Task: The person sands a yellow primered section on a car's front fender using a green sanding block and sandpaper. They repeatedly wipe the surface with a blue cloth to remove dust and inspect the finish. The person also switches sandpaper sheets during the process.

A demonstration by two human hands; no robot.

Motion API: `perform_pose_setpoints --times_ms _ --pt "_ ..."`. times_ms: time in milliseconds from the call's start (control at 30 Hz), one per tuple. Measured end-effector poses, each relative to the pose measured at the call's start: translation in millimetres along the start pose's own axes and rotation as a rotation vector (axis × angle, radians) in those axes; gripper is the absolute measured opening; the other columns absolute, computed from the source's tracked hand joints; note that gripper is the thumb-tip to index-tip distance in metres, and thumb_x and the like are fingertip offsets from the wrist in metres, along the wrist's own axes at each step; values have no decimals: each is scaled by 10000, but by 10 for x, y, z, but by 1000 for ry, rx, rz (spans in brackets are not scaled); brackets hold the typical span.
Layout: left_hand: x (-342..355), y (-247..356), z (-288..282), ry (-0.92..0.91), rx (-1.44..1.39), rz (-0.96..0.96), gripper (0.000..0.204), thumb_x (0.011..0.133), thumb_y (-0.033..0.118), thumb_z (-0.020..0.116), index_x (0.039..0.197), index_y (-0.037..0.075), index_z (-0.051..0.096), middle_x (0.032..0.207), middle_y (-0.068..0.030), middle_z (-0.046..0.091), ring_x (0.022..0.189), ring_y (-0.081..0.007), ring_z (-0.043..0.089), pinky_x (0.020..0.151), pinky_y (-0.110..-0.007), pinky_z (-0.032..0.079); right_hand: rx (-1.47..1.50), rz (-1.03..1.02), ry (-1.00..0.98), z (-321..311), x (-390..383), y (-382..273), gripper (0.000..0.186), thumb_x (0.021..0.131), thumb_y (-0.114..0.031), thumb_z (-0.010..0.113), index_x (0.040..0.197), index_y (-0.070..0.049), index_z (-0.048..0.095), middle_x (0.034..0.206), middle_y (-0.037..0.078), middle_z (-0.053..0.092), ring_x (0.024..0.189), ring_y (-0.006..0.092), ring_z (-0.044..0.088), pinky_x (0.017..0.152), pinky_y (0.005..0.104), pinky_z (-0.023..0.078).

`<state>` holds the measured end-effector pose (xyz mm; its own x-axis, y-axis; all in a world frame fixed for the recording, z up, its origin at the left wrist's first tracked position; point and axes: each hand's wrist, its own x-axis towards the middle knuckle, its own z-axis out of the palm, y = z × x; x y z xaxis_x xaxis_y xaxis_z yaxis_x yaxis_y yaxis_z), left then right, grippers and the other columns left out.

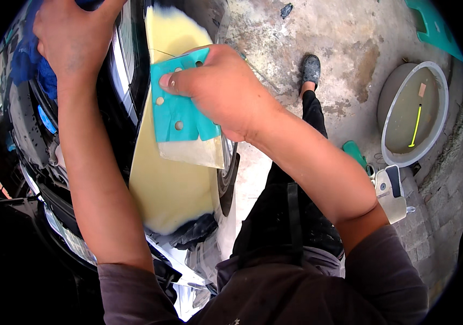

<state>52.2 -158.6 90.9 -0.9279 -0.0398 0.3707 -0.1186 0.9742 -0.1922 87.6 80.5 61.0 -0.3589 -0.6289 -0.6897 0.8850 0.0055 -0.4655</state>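
The pale yellow car panel (172,184), primed or filled and dull, is the largest thing in view; it runs lengthwise from the top of the picture down toward the person's body, with glossy black bodywork (128,81) along its left edge and a wheel (230,168) showing at its right edge. On the upper half of that panel lies the teal sanding sheet (180,111), punched with round holes, its paler backing showing along the lower edge. The sheet's long side follows the panel's own length, so it lies directly under and just to the left of the right hand (218,89). That hand is pressed flat on the sheet, fingers extended leftward across it and thumb tucked at the top edge, pinning it against the surface rather than pinching it. The left hand (71,35) is well apart, up at the top left over the black bodywork, and is closed around a blue cloth (28,59) bunched beneath the palm. The right hand is thus the only one in contact with the sheet, and bare yellow panel extends below it toward the person and above it toward the top of the frame. To the right, on the stained concrete floor (350,49), stands a round grey basin (412,116) of murky water with a thin yellow-green stick in it, and nearer the person a small white power tool (391,192) rests on the floor.
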Motion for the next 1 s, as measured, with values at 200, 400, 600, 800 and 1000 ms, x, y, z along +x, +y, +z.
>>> perform_pose_setpoints --times_ms 200,400,600,800,1000 --pt "-80 274 -199 15 -69 -20 688 749 291 828 1315 -10 577 1399 -229 556 1334 -408 479 1125 -461 387 -47 -56 -5 -95 174 -165 144 878 -85 705 934 47 686 811 123 717 619 189 684 516 343 529" --pt "-76 352 -107 59 -19 -103 683 751 299 825 1312 -4 580 1388 -223 562 1330 -403 482 1126 -464 386 -166 -122 37 -36 139 -295 151 876 -81 703 898 60 655 756 136 682 549 219 650 403 380 428" --pt "-43 394 -133 53 3 -69 670 753 286 823 1306 -1 576 1387 -230 554 1323 -416 478 1120 -482 386 -242 -58 -43 -109 120 -353 180 874 -96 713 881 73 650 737 128 659 552 214 625 463 387 461" --pt "-34 49 -53 4 -47 40 902 728 692 801 1337 44 652 1445 -227 562 1375 -419 467 1150 -510 348 -82 57 -73 -51 31 -108 230 894 -118 679 791 80 623 678 115 611 569 203 575 514 388 467" --pt "-23 204 -149 -27 -82 -12 850 721 599 864 1321 32 658 1440 -236 556 1372 -402 470 1146 -486 350 -157 75 -86 -96 66 -282 179 888 -110 671 821 55 652 687 115 648 547 206 587 533 378 495"
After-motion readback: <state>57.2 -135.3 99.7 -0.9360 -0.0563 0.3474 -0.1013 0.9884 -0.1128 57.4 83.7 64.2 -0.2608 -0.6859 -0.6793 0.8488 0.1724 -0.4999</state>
